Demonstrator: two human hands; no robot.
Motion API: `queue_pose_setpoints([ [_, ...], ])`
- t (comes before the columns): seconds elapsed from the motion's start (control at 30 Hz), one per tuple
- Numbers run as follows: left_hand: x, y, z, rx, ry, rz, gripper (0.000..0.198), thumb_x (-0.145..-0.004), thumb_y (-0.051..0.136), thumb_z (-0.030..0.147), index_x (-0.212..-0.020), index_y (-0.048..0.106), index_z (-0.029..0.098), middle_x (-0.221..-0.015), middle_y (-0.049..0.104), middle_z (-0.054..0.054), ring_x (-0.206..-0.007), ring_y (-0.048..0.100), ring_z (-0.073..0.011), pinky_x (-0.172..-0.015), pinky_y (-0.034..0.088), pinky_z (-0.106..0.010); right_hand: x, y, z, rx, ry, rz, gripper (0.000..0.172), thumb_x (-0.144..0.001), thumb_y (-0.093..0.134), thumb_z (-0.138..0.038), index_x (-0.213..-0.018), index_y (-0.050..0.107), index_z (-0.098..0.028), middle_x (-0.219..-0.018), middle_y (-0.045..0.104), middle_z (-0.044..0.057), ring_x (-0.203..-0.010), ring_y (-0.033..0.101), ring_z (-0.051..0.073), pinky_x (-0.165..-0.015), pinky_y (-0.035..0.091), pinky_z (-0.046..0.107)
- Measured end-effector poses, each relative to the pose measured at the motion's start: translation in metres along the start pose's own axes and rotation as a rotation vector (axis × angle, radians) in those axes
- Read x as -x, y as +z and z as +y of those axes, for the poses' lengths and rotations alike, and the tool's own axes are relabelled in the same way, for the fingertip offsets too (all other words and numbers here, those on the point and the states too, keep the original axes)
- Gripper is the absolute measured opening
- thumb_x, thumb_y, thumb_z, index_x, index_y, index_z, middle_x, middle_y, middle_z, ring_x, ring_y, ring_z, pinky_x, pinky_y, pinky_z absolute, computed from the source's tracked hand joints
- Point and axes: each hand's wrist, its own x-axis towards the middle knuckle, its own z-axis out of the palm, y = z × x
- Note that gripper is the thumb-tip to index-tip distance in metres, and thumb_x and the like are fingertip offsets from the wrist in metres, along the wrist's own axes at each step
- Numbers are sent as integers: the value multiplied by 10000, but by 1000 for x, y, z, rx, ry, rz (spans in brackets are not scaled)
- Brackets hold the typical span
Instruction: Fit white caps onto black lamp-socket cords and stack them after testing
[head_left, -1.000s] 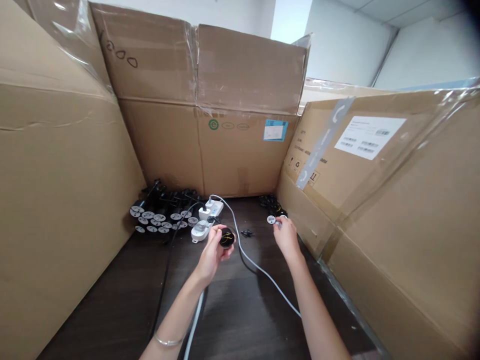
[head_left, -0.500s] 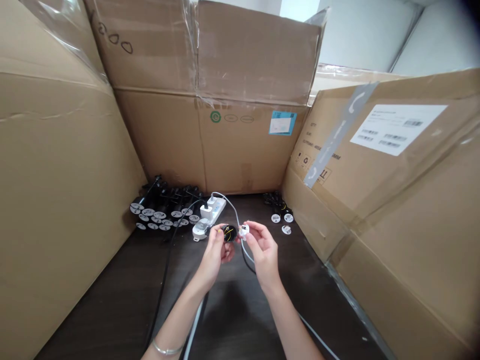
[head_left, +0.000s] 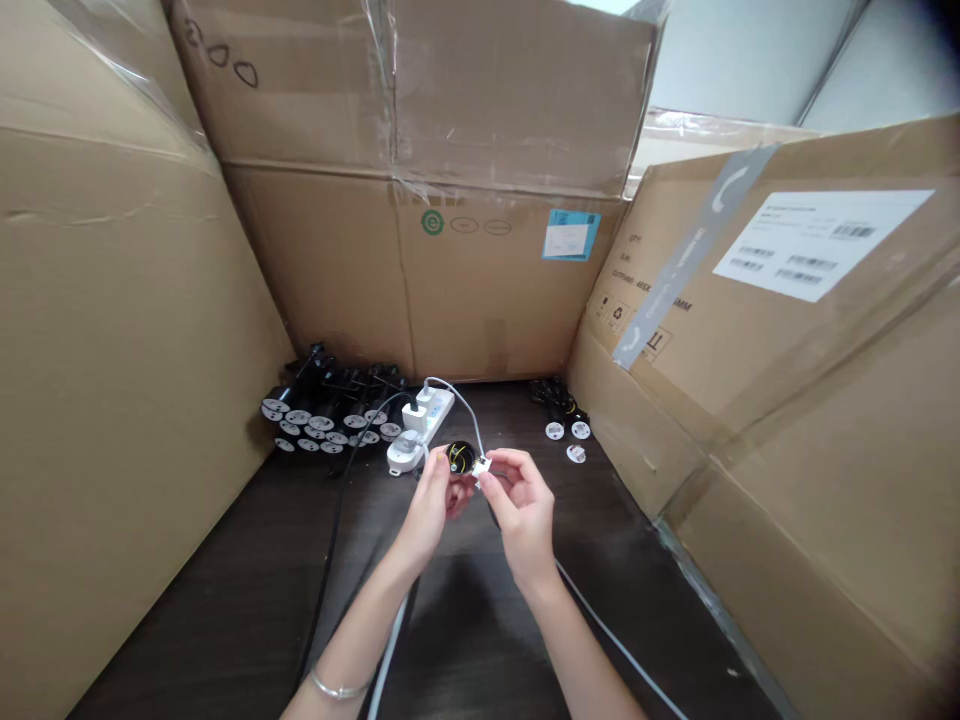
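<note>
My left hand (head_left: pixel 430 502) is closed around a black cylindrical housing (head_left: pixel 460 458), its open end turned toward me with thin yellow wires showing inside. Between the thumb and fingers of my right hand (head_left: pixel 524 503) is a small white disc (head_left: pixel 482 467) with dark parts on it, tilted and close beside the housing's mouth. Whether the disc touches the rim, I cannot tell. Both hands hover over the dark table (head_left: pixel 480 620), just in front of a white power strip (head_left: pixel 405 455) with plugs in it.
Several black cylinders with white round ends (head_left: pixel 321 424) are stacked at the back left. At the back right lie a few white discs (head_left: pixel 580 430) with black wiring. Large cardboard boxes (head_left: pixel 495 310) wall in the table. A grey cable (head_left: pixel 619 640) and a black cable (head_left: pixel 328 570) cross it.
The white disc has turned from facing me to a more tilted pose and shifted slightly left and down, nearer the housing. The housing's open end faces me more. The camera view has shifted slightly.
</note>
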Motion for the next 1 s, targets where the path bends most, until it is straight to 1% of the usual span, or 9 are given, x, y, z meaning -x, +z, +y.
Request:
queue_pose_setpoints([
  [0.27,0,0,-2,-19,6,-41,376,-824,377,557,-901,346,190,-549,436,58,-398,288,-45,-390,181,-168,-1,-1,2,71,-132,-7,168,-787,582,-199,-953,566,-178,-978,508,58,-876,561,146,-753,509,273],
  [0.4,1,4,0,-80,-14,-39,427,-794,399,589,-928,361,185,-522,410,66,-391,294,-45,-397,179,-169,-2,-3,3,241,-209,20,183,-781,586,-185,-964,590,-176,-993,530,69,-907,552,161,-772,492,287],
  [0.5,3,7,1,-104,-50,-32,453,-777,411,603,-947,370,184,-499,365,79,-396,290,-44,-409,178,-165,-2,-4,2,372,-288,37,149,-774,591,-170,-921,615,-173,-963,563,65,-927,547,167,-821,461,301],
  [0.57,4,8,0,-101,-68,-20,463,-767,419,610,-949,370,188,-500,348,82,-398,288,-43,-413,181,-163,-2,-4,1,412,-330,39,132,-776,584,-159,-902,622,-173,-956,578,62,-933,549,166,-839,447,303],
  [0.63,5,9,0,-105,-75,-19,468,-758,431,613,-946,376,187,-507,344,81,-400,287,-43,-414,180,-163,-2,-4,1,424,-353,39,136,-780,576,-151,-907,620,-174,-963,588,61,-936,551,165,-842,443,303],
  [0.73,5,10,-2,-132,-79,-50,471,-763,429,606,-962,391,181,-497,325,81,-395,275,-44,-409,169,-164,-2,-3,1,439,-379,40,136,-781,579,-146,-908,614,-176,-960,600,56,-937,550,163,-849,441,309],
  [0.9,5,8,-5,-125,-50,-69,465,-800,373,597,-981,412,171,-542,345,62,-409,281,-44,-402,186,-168,-3,-2,2,478,-402,31,120,-775,592,-142,-884,619,-185,-961,605,47,-930,549,158,-834,449,304],
  [1.0,4,6,-6,-113,-54,-64,450,-823,339,584,-990,423,175,-573,359,48,-430,292,-49,-405,195,-169,-2,-2,3,499,-411,15,165,-776,590,-151,-936,607,-190,-970,604,46,-934,546,160,-842,447,310],
])
